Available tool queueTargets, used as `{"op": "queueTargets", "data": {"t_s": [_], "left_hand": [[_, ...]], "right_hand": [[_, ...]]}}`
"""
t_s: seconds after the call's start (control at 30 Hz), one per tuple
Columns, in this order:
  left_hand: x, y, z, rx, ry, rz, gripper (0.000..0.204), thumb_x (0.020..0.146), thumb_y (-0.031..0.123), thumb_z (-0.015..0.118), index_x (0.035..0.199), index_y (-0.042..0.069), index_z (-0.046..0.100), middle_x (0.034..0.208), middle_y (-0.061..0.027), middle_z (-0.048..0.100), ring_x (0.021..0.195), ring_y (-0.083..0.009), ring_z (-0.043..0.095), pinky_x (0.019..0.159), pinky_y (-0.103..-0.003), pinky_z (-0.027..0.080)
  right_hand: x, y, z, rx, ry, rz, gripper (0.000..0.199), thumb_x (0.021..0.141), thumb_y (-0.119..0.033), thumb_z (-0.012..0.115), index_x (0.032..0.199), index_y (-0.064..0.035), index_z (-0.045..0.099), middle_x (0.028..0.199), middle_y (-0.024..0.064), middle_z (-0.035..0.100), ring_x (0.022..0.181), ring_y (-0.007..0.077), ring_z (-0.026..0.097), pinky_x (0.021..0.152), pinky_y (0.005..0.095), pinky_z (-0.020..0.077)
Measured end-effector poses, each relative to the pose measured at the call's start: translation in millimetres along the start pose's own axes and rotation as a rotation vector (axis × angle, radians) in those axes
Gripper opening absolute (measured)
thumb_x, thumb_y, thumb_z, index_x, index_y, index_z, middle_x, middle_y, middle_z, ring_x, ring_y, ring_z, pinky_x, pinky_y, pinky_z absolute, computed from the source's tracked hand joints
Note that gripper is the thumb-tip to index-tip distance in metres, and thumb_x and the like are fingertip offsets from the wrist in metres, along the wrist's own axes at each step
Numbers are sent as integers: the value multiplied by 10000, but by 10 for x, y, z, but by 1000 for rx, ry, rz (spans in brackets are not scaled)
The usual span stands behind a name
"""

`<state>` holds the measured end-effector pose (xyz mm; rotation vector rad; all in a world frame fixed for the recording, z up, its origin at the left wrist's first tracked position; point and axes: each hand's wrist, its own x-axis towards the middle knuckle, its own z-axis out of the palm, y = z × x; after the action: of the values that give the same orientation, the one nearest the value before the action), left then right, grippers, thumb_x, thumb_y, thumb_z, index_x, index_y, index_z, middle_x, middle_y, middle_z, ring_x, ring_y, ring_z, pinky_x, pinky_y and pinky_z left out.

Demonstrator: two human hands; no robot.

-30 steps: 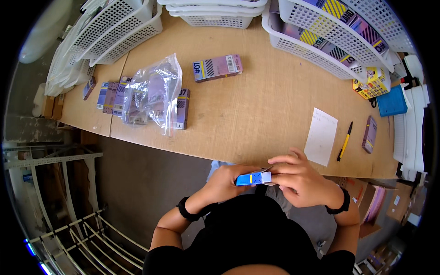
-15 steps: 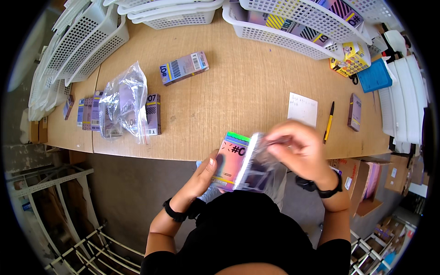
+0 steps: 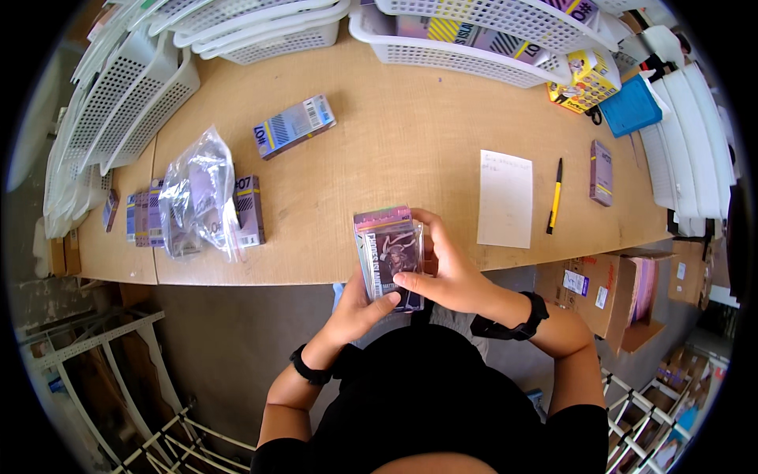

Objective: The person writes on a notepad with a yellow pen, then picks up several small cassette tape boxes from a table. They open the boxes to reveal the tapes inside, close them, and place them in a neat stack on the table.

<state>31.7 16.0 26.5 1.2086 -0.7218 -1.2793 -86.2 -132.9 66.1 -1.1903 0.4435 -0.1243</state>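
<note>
Both hands hold a flat printed box in a clear plastic sleeve point(image 3: 388, 254) over the near edge of the cardboard-covered table point(image 3: 395, 142). My left hand point(image 3: 359, 304) supports it from below and behind. My right hand point(image 3: 442, 272) grips its right side, thumb across the lower front. The box stands upright with its dark picture face toward me.
A crumpled clear bag point(image 3: 197, 193) lies on a row of small boxes point(image 3: 249, 209) at the left. One boxed pack point(image 3: 294, 125) lies further back. A white paper sheet point(image 3: 505, 197), a yellow pen point(image 3: 555, 196) and a purple box point(image 3: 602, 172) are at the right. White baskets point(image 3: 442, 39) line the far edge.
The box was first held flat and edge-on near my lap. It has been lifted, turned face-up in its sleeve, and brought to the table edge.
</note>
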Motion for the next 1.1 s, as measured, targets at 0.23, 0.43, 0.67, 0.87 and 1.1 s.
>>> {"op": "queueTargets", "data": {"t_s": [0.23,0.43,0.67,0.87,1.1], "left_hand": [[-54,-59,-34,-236,-114,-48,549,865,149,631,1307,58,319,1241,-128,462,1140,-267,512,923,-400,457],[-112,-1,-102,-79,24,-87,505,850,304,641,1218,44,413,1161,-115,524,1004,-251,591,859,-362,483],[-102,16,-78,-34,68,-83,489,853,316,639,1192,31,430,1155,-102,526,977,-217,599,847,-336,485],[-85,-10,-40,-57,77,-71,431,860,247,639,1169,19,443,1151,-115,545,973,-212,590,834,-336,471],[-122,-5,-58,-22,108,-67,418,861,250,635,1155,14,455,1146,-108,553,958,-199,591,824,-324,467]], "right_hand": [[-228,-226,-683,-17,190,-152,747,813,-28,667,1406,-72,215,1133,75,550,995,121,558,817,280,486],[-575,-771,-2168,-381,649,-173,599,834,-103,662,1352,-29,372,1093,81,600,906,123,595,771,268,497],[-511,-179,-3234,-1097,1026,-200,489,864,-230,615,1237,57,480,1070,228,604,983,352,586,863,401,458],[-316,-54,-3118,-1076,1103,-255,391,837,-257,642,1060,60,589,968,233,609,892,381,578,809,410,463],[-440,-204,-3049,-1174,1313,-384,396,745,-229,716,1035,8,586,902,181,606,763,341,582,721,406,483]]}}
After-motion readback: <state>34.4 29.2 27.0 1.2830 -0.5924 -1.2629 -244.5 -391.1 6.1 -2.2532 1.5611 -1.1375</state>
